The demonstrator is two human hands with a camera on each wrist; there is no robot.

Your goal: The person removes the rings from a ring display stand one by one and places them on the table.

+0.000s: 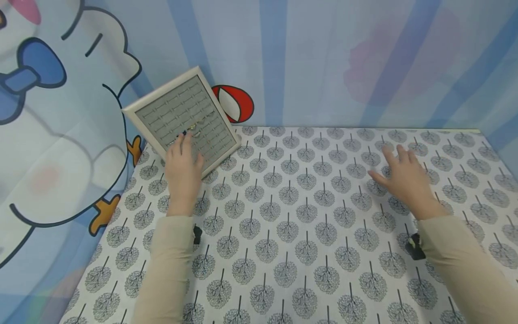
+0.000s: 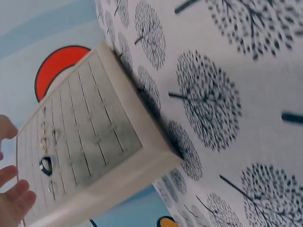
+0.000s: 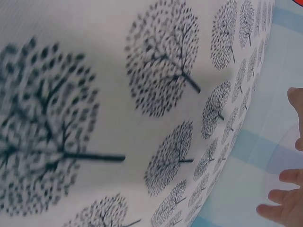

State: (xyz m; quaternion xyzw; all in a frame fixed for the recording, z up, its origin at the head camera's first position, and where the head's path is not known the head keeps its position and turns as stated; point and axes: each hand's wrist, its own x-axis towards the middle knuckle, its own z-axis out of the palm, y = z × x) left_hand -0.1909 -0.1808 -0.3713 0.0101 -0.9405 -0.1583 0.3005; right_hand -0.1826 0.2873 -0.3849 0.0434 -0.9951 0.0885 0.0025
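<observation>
A ring display board [image 1: 221, 160] with a pale frame and grey slotted rows leans at the back left. Several rings sit in its slots, among them a ring with a dark stone [image 2: 46, 166] and some gold-coloured ones. My left hand [image 1: 183, 168] is in front of the board's lower left part, fingers spread and loosely bent, near the rings and holding nothing. Whether its fingertips touch the board I cannot tell. Over the right side of the table my right hand [image 1: 406, 182] hovers with spread fingers and nothing in it.
A white cloth with dark tree prints covers the table [image 1: 287, 252]. Behind it hangs a light blue cartoon-printed backdrop [image 1: 311, 63], which also runs along the left side. The board stands close to this backdrop.
</observation>
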